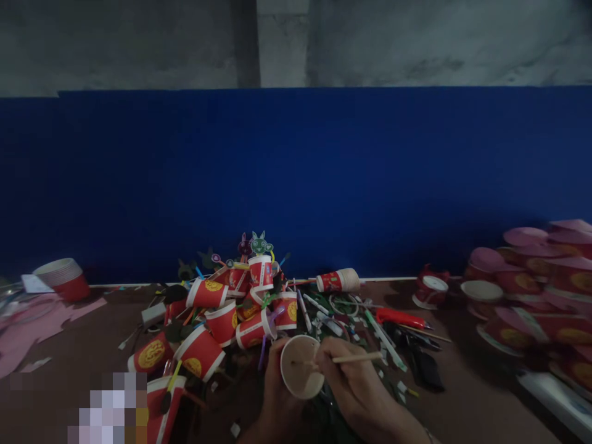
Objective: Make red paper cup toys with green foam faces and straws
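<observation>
My left hand (274, 385) is closed around the side of a paper cup (296, 376), whose pale open mouth is tilted up toward me. A thin wooden stick (363, 357) is pinched in my right hand (349, 379) at the cup's right rim. The stick's far end reaches over the mouth, and a small dark spot shows inside the cup. Just beyond my hands lies a pile of red-and-white paper cups (222, 324) with yellow prints, several with coloured straws and cut-out figures attached.
Stacked cups (62, 280) and pink sheets (28, 327) are at the left. Cups with pink tops (531, 265) crowd the right side. A red-handled tool (402, 318), white tubes (386, 342) and scraps lie right of centre. A blue panel (296, 179) rises behind the table.
</observation>
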Motion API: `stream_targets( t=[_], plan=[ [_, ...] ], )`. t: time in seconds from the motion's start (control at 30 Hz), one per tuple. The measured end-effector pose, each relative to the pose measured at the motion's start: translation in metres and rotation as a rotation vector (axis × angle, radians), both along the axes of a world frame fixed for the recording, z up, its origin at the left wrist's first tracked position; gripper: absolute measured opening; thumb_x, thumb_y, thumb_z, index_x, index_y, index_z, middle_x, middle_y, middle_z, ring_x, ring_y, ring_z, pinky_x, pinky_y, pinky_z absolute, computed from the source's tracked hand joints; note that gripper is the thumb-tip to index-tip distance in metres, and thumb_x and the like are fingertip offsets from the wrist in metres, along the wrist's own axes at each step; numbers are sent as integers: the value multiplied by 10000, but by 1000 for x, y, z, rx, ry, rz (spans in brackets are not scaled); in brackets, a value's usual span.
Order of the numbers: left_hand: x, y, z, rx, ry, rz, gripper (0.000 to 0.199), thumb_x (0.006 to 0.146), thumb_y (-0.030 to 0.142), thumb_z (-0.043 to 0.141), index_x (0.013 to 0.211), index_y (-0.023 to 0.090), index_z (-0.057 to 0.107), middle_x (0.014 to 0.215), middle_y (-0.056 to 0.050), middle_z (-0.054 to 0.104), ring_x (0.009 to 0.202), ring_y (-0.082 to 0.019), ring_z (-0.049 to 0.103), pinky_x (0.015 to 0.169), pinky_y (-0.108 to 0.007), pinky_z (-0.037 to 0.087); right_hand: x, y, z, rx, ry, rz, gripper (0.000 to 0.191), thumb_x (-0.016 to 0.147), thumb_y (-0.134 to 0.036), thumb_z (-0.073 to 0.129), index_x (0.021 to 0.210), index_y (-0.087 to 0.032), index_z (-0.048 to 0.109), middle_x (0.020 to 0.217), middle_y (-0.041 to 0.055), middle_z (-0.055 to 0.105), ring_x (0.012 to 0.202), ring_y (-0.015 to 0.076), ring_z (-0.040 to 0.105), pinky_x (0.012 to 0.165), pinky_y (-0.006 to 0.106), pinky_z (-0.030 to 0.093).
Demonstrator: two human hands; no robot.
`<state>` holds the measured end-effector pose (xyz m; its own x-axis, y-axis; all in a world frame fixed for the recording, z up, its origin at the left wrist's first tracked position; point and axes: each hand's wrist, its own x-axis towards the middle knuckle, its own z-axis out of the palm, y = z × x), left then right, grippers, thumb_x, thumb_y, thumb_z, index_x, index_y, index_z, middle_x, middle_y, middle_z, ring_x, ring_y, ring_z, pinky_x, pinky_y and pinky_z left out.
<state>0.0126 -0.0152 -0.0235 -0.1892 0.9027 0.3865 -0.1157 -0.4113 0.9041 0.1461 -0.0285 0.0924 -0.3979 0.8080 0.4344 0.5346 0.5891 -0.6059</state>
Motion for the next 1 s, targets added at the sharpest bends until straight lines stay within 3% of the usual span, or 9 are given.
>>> stream_targets(
  t=[0.4, 0.57, 0.8, 1.0],
  plan=[
    [3, 1, 8, 66, -101, -87, 492, 596, 237, 766, 1015, 210, 510, 920, -45, 658, 779, -204, 630, 686, -293, 516, 2, 2, -1, 43, -69, -5, 241, 935, -224, 332, 751, -195, 485, 724, 19, 563, 652, 138, 515, 592, 250, 353],
    [7, -2, 6, -19, -203, -118, 455, 620, 257, 760, 1001, 208, 516, 892, -43, 667, 760, -188, 635, 662, -277, 520, 0, 3, -1, -36, -46, -28, 294, 941, -278, 321, 697, -200, 466, 650, 6, 541, 592, 133, 494, 545, 244, 345],
    [4, 0, 10, 27, -102, -71, 484, 583, 259, 769, 996, 191, 526, 917, -59, 661, 781, -215, 637, 682, -303, 526, 0, 4, -3, 24, -30, -51, 270, 933, -260, 335, 717, -196, 485, 675, 16, 555, 630, 142, 509, 571, 249, 359],
    [3, 0, 5, 19, -26, -46, 505, 590, 264, 770, 1021, 199, 515, 896, -46, 656, 768, -207, 638, 682, -301, 527, -2, 1, -6, 65, -40, 54, 233, 920, -217, 356, 751, -191, 515, 741, 26, 579, 648, 137, 518, 592, 252, 365]
  ],
)
